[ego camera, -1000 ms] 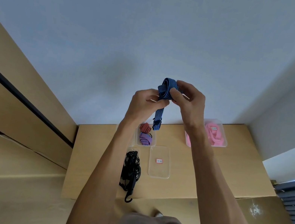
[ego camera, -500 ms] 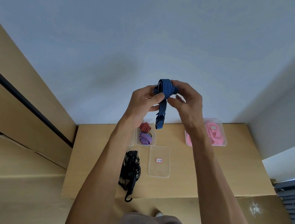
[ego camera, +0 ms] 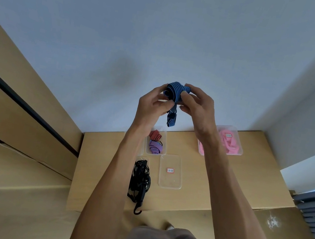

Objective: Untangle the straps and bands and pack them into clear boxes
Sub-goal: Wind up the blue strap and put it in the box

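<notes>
- Above the table (ego camera: 227, 173): left hand (ego camera: 150, 107) and right hand (ego camera: 198, 107) both pinch the half-rolled blue strap (ego camera: 175, 93); tail hangs free.
- Risk: pinch slackens, coil springs open.
- Risk: dangling buckle end snags, re-tangles.

The left forearm (ego camera: 114, 166) covers part of the clear box (ego camera: 156, 142) near the desk's (ego camera: 227, 173) far edge. Labels on the lid (ego camera: 170, 171) and pink-strap box (ego camera: 230, 140) are too small to read.
</notes>
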Motion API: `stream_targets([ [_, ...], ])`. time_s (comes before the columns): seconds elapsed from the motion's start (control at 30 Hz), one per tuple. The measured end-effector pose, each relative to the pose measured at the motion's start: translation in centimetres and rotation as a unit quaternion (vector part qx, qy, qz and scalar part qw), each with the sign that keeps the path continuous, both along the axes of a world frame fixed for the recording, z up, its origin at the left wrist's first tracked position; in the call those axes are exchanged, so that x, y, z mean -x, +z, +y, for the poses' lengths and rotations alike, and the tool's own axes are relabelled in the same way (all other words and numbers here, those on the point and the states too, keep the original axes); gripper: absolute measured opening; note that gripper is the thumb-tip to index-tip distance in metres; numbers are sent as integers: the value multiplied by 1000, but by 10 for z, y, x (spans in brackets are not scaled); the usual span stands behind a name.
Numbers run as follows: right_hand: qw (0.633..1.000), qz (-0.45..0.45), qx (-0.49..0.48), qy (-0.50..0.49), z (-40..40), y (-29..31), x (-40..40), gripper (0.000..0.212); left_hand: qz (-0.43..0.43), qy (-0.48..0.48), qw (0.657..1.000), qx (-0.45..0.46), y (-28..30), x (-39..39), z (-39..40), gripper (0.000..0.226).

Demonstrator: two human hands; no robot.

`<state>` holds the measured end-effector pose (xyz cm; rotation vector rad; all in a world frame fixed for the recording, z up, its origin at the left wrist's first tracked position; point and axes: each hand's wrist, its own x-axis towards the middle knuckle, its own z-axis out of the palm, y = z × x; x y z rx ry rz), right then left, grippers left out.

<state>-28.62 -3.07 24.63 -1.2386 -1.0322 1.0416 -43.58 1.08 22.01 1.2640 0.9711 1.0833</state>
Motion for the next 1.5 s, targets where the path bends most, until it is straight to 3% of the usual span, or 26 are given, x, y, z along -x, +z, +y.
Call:
stream_targets([
  [0.13, 999, -8, -34, -19, -3, -1, 1, 37, 7, -28, 999, 41, -1, 0, 1, 26],
  [0.37, 999, -1, -47, 17, -7, -8, 4, 47, -15, -9, 1000, 26, 4, 4, 4, 35],
  [0.53, 998, -21, 35, 55, -4, -18, 2, 61, -51, 28, 998, 16, 6, 2, 3, 34],
  [0.63, 994, -64, 60, 63, -3, -24, 3, 43, -43, 76, 996, 14, 5, 3, 4, 42],
  [0.77, 998, -33, 34, 43, 0, -23, 5, 16, -24, 102, 995, -1, -1, 5, 5, 40],
  [0.93, 998, -49, 40, 23, 1, -26, 7, 45, -55, 116, 992, 16, 3, 4, 6, 40],
  [1.0, 998, -49, 37, 4, 3, -26, 6, 43, -62, 124, 990, 27, 3, 4, 5, 39],
  [1.3, 999, -19, 9, -40, 4, -27, 2, 30, 2, 148, 989, 18, -3, -5, 2, 39],
  [1.5, 999, 21, -21, -33, 0, -28, 2, 31, 93, 118, 983, -100, 0, -5, 3, 50],
])
